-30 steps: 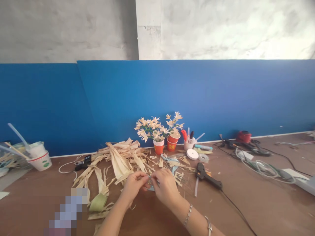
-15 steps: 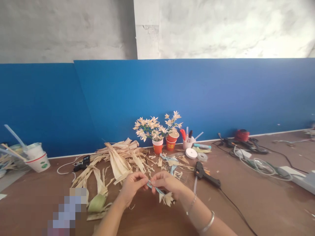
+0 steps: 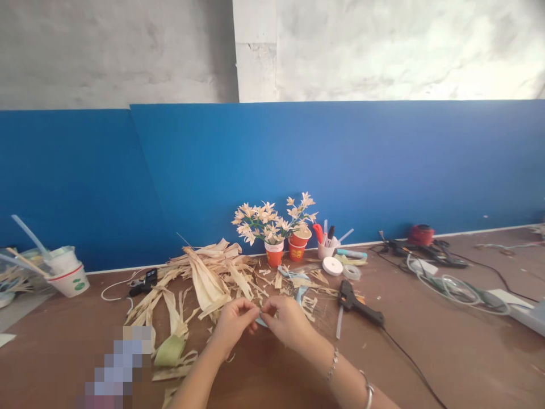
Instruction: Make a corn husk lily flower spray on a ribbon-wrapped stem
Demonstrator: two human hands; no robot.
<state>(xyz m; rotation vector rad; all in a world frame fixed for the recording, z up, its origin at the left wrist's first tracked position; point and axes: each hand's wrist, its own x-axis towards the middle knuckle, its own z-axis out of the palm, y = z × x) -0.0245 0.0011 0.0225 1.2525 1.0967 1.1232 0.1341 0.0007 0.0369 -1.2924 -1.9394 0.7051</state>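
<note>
My left hand [image 3: 233, 326] and my right hand [image 3: 287, 322] meet low over the table, thumbs and fingertips pinched together. Between them shows a short bit of a light-blue wrapped flower stem [image 3: 261, 322]; the rest of it and its blossom are hidden by my right hand. Just beyond my fingers lie dry husk scraps and light-blue strips [image 3: 301, 292]. A heap of pale dried husks [image 3: 208, 278] spreads beyond and left of my left hand. To the right of my right hand rests a black glue gun [image 3: 360, 304] with a clear glue stick.
Husk flowers [image 3: 266, 218] stand in red paper cups [image 3: 273, 257] by the blue partition [image 3: 340, 153]. Rolls of white tape [image 3: 332, 266] and a cup of pens [image 3: 326, 250] sit nearby. Cables [image 3: 457, 292] and a power strip [image 3: 519, 318] lie right; a white cup [image 3: 68, 281] stands left.
The right hand has turned, and the pale blossom that hung below it is now out of sight. Both hands stay close together at nearly the same spot.
</note>
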